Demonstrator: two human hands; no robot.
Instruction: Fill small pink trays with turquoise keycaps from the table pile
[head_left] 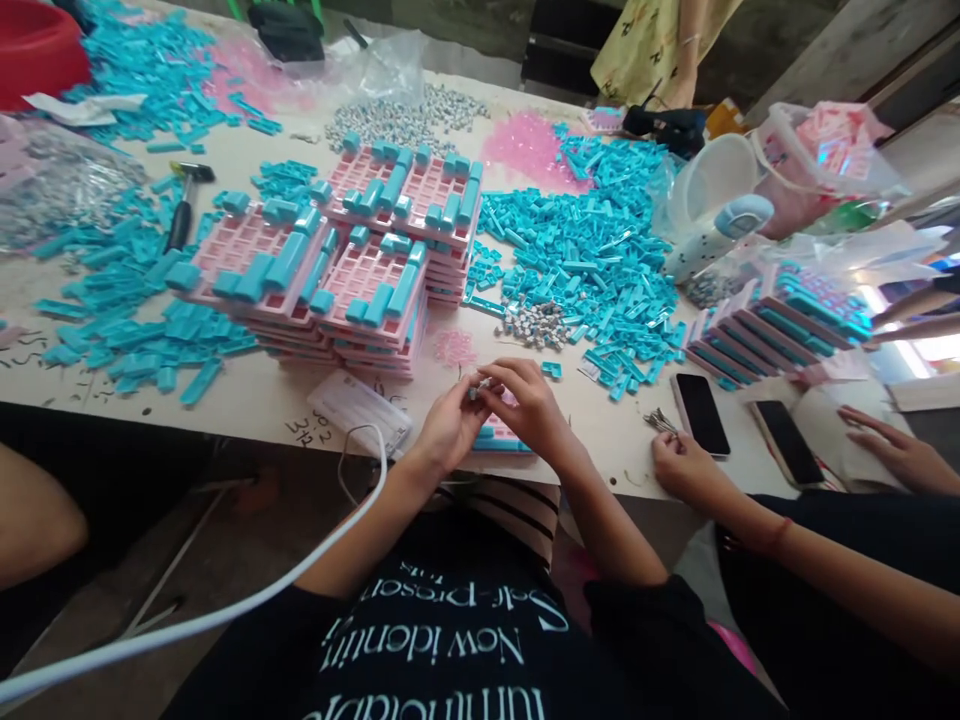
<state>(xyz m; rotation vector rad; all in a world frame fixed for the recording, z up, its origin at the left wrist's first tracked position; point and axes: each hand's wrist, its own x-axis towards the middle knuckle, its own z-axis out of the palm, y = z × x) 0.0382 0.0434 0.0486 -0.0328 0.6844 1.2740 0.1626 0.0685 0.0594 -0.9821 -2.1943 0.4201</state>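
Note:
My left hand (448,428) and my right hand (531,405) meet near the table's front edge, both with bent, pinching fingers. Between the fingertips is a small white-grey piece (481,388), like a keyboard switch, partly hidden. Below the hands lies a pink panel with turquoise keys (502,443), mostly covered by them. Just beyond sit a little heap of clear pink bits (454,347) and a heap of small grey-white pieces (532,327). Stacks of pink grid panels with turquoise keycaps (371,285) rise ahead to the left.
Loose turquoise keycaps (592,260) spread ahead right. A hammer (182,210) lies left. In front are a white power bank (360,412) and its white cable (300,572). On the right, a co-worker's hand (694,468) holds small metal pieces beside two phones (701,415). Another person stands across the table.

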